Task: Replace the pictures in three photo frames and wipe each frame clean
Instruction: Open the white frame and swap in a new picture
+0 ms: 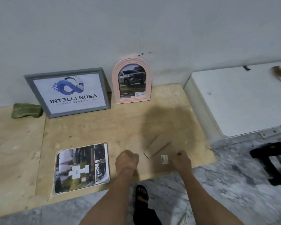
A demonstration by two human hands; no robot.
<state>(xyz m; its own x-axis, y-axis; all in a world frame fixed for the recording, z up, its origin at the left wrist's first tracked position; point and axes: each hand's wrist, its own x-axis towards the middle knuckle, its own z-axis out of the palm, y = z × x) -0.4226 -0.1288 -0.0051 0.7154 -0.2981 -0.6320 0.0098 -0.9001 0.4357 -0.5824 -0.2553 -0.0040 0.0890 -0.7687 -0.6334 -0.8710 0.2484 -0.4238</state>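
Head view: low centre, the left hand (126,161) is curled into a fist at the left edge of a brown frame backing (157,159) lying face-down on the plywood board (91,127); whether it grips that edge cannot be told. The right hand (182,161) is curled at its right edge. Lower left lies a photo print (81,168). Against the wall lean a grey frame (68,92) and a pink arched frame (132,82), with a green cloth (26,110) far left.

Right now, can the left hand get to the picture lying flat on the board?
Probably yes. The left hand sits just right of the flat picture on the plywood board, with bare wood between them and nothing in the way.
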